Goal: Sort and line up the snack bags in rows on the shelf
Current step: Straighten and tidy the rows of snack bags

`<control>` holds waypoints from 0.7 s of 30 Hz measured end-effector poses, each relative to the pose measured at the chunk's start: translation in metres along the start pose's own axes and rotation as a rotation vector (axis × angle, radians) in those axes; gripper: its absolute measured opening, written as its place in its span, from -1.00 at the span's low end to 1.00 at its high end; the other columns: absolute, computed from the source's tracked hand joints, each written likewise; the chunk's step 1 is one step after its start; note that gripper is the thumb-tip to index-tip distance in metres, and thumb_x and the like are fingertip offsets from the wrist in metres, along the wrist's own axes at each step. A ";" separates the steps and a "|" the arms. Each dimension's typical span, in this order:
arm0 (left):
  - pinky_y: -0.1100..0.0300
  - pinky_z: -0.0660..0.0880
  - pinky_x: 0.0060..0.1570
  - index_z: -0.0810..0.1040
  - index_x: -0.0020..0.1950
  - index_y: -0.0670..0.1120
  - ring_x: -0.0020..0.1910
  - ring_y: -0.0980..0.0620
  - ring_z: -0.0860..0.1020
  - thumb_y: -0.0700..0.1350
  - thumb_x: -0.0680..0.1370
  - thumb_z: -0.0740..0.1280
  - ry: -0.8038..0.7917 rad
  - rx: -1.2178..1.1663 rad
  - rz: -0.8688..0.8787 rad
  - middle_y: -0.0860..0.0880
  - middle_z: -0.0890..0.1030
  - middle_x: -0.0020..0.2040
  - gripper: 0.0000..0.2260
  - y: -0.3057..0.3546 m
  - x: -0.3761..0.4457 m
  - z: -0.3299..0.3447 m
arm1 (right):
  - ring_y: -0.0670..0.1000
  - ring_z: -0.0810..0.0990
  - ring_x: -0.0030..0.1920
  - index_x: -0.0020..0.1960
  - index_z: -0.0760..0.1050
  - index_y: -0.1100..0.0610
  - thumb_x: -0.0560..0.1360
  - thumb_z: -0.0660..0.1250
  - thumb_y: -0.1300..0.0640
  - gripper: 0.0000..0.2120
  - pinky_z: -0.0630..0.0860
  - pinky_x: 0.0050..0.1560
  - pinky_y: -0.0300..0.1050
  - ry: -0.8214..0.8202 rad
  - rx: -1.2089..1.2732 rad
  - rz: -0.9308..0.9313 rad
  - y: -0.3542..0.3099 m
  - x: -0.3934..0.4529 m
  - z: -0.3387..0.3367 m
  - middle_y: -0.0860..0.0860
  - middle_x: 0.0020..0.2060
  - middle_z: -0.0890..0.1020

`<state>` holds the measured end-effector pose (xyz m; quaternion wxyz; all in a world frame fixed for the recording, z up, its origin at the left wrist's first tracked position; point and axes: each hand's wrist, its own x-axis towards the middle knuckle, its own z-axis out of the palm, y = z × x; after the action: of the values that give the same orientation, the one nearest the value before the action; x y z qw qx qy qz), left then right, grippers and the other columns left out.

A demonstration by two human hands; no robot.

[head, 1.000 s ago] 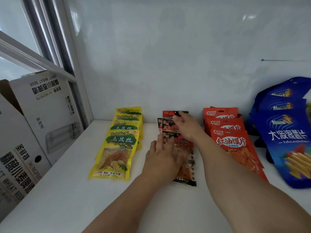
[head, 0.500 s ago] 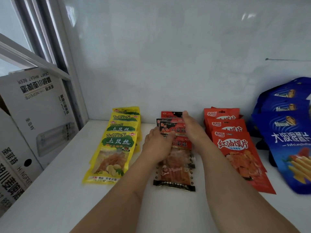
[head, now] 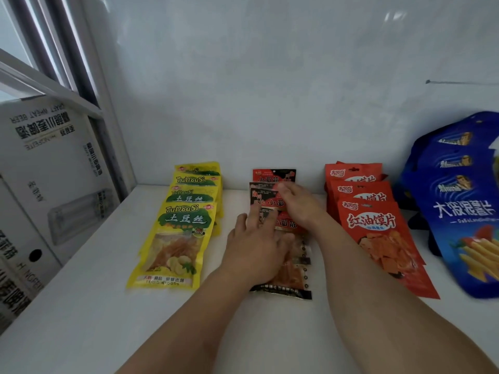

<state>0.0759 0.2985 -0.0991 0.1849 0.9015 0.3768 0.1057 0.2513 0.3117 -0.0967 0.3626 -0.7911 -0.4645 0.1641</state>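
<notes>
Down the middle of the white shelf (head: 81, 319) runs a row of overlapping black-and-red snack bags (head: 272, 176). My left hand (head: 256, 247) lies flat on the front bag (head: 286, 288), fingers stretched toward the wall. My right hand (head: 299, 206) rests on the bags behind it, fingertips at the top of the second bag. A row of yellow bags (head: 175, 238) lies to the left. A row of orange-red bags (head: 378, 225) lies to the right.
Large blue snack bags (head: 464, 211) are stacked at the far right, partly cut off. White cardboard beer boxes (head: 48, 163) stand past the shelf's left edge by a window frame. A pale wall (head: 270, 76) closes the back.
My left hand has slid back toward me onto the front black-and-red bag. My right hand has shifted left from the row's right edge onto the middle bags.
</notes>
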 end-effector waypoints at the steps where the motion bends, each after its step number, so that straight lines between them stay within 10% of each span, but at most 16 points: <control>1: -0.09 0.05 0.54 0.01 0.65 0.09 0.62 -0.16 -0.04 0.23 0.68 0.02 -0.017 0.018 -0.002 -0.05 -0.09 0.67 -0.43 -0.002 -0.001 0.003 | 0.10 0.28 0.52 0.54 0.31 0.02 0.69 -0.04 -0.18 -0.48 0.21 0.51 0.09 -0.010 -0.035 -0.009 0.001 -0.001 0.003 0.08 0.54 0.32; 21: -0.07 0.08 0.56 0.04 0.64 0.04 0.59 -0.18 0.05 0.25 0.67 -0.01 -0.016 0.047 0.018 -0.08 0.00 0.66 -0.42 -0.012 0.001 0.014 | 0.16 0.37 0.44 0.50 0.36 0.00 0.66 -0.03 -0.20 -0.48 0.30 0.47 0.13 -0.007 -0.084 0.059 -0.009 -0.016 -0.005 0.12 0.42 0.42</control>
<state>0.0737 0.3040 -0.1163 0.1658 0.9097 0.3696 0.0912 0.2403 0.2987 -0.0884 0.3222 -0.8185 -0.4487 0.1578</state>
